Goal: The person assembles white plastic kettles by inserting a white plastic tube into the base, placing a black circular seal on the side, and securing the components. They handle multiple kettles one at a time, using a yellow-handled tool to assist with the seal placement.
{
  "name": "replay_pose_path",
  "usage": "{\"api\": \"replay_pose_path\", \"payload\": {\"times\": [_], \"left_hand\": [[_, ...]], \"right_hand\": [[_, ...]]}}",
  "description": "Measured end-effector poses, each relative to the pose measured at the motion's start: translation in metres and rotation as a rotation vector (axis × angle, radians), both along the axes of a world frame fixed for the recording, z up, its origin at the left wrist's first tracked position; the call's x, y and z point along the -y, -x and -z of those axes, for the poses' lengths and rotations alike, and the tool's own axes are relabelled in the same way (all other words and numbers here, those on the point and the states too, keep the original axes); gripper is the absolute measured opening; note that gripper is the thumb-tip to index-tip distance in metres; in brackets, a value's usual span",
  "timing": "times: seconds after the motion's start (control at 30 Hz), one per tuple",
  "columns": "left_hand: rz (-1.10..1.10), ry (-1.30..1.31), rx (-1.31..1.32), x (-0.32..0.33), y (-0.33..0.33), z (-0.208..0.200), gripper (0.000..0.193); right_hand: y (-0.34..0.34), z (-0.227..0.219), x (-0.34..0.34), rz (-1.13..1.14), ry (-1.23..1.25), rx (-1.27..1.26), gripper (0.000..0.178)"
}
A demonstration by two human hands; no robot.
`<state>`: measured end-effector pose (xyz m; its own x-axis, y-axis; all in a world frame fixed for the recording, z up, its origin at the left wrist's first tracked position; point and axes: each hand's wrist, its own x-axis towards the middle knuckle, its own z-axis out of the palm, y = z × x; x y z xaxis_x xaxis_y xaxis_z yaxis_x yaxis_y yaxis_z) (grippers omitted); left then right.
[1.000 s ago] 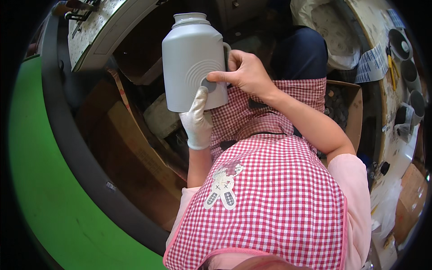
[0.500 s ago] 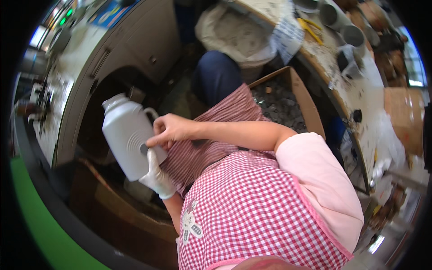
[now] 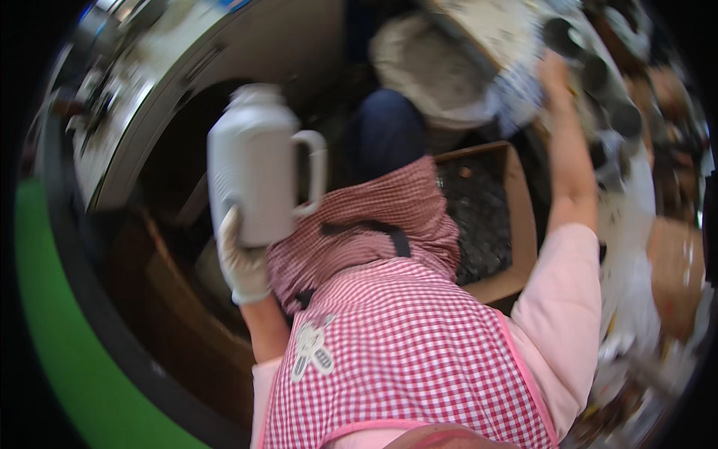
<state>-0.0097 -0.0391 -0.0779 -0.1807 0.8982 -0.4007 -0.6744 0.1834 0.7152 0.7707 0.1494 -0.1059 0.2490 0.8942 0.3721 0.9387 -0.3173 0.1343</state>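
Observation:
My gloved left hand (image 3: 243,262) holds a pale plastic jug (image 3: 258,172) upright by its lower part, over my lap on the left. The jug has a neck at the top and a loop handle on its right side. A small dark round piece (image 3: 230,202) shows at the tip of my left thumb, against the jug's wall. My bare right hand (image 3: 555,75) is stretched out to the workbench at the upper right, close to a grey cylindrical container (image 3: 562,37). Blur hides its fingers and anything in them.
An open cardboard box (image 3: 523,224) of small dark pieces stands right of my knee. Beyond it is a lined tub (image 3: 389,52) of greyish material. Another grey cylinder (image 3: 624,120) stands on the right bench. A light cabinet (image 3: 277,45) is at the upper left.
My right hand has left the jug's side and swung far right to the bench. The jug, held in my left hand, is more upright, its handle turned to the right. The view has shifted.

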Motion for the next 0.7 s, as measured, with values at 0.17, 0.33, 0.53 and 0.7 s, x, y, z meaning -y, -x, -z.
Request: {"api": "replay_pose_path", "payload": {"times": [0.17,0.33,0.53,0.7], "left_hand": [[0.040,-0.036,0.042,-0.007,-0.020,-0.024,0.034],[0.048,0.036,0.001,-0.017,-0.019,-0.036,0.036],[0.137,-0.054,-0.008,-0.030,-0.023,-0.042,0.034],[0.157,-0.084,0.019,-0.025,-0.021,-0.057,0.037]], "right_hand": [[-0.048,-0.003,-0.017,0.008,0.123,-0.094,0.044],[0.088,-0.052,0.023,-0.068,-0.118,-0.971,0.041],[0.430,-0.111,0.085,-0.489,0.657,-1.800,0.039],[0.563,-0.117,0.096,-1.051,0.685,-1.187,0.044]]}}
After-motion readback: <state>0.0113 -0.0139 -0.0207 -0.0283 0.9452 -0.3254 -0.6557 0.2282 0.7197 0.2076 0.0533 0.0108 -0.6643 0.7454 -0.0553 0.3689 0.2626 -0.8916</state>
